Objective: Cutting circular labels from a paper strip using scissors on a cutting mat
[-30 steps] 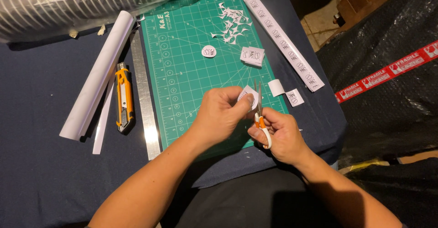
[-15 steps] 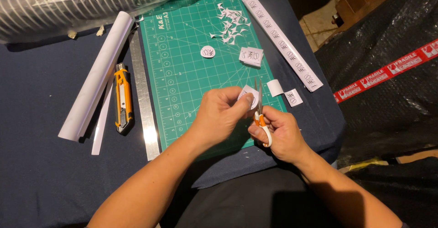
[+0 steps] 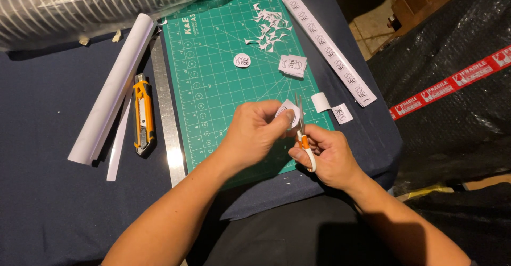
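Observation:
My left hand [image 3: 255, 133] pinches a small white paper label [image 3: 286, 111] above the near right part of the green cutting mat [image 3: 213, 85]. My right hand [image 3: 327, 154] grips small scissors [image 3: 301, 125] with orange and white handles, their blades pointing up and touching the label's right edge. A round cut-out label [image 3: 242, 60] lies on the mat's middle. A small stack of square labels [image 3: 293, 65] sits to its right. Paper offcuts [image 3: 269, 29] are scattered near the mat's far end.
A long strip of printed labels [image 3: 330, 48] lies along the mat's right edge, with two loose pieces [image 3: 332, 108] near it. Left of the mat lie a steel ruler [image 3: 165, 111], an orange utility knife [image 3: 142, 114], a paper roll [image 3: 114, 85]. A plastic-wrapped bundle [image 3: 96, 5] spans the far left.
Both hands stay in about the same place. The label has turned slightly in my left fingers against the scissor blades.

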